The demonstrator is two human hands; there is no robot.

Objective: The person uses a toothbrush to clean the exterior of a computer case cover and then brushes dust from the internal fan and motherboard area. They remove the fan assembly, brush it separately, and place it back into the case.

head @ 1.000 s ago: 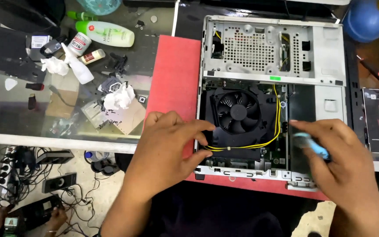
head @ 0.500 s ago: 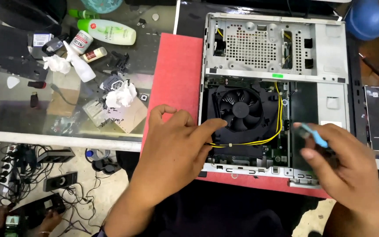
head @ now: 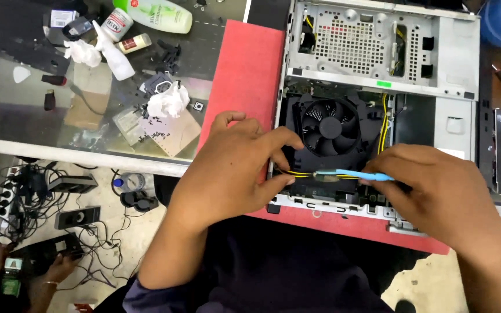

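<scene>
Open PC case (head: 453, 52) lies flat on a red mat (head: 244, 69), fan (head: 330, 127) roughly mid-case, metal drive cage (head: 355, 46) at the far end.

Right hand (head: 436, 191) comes in from the right, fingers closed in a pinch on a blue tool (head: 358, 174), prob. a small screwdriver. Tool's long axis runs left-right, nearly level, handle end in the hand, tip pointing left. Tip sits just near of the fan, over the yellow wires (head: 297, 173) that run along the near edge of the board.

Left hand (head: 227, 174) comes in from the left, palm down, resting across the case's left wall. Fingers partly curled; index finger (head: 279, 139) reaches toward the fan's left rim, thumb (head: 273, 184) lies by the wires' left end. Can't tell if it grips anything; looks more like steadying.

Key relation: tool tip lies between the two hands, w/ the left thumb close to it and the right hand at the opposite end. Work spot is near side of the fan, so both hands are abt equally close, left a bit nearer to the tip.

Glass table (head: 30, 116) at left holds bottles (head: 158, 14), crumpled tissue (head: 166, 101), small parts. Another person's hands (head: 7, 266) show low left by floor cables (head: 42, 197).
</scene>
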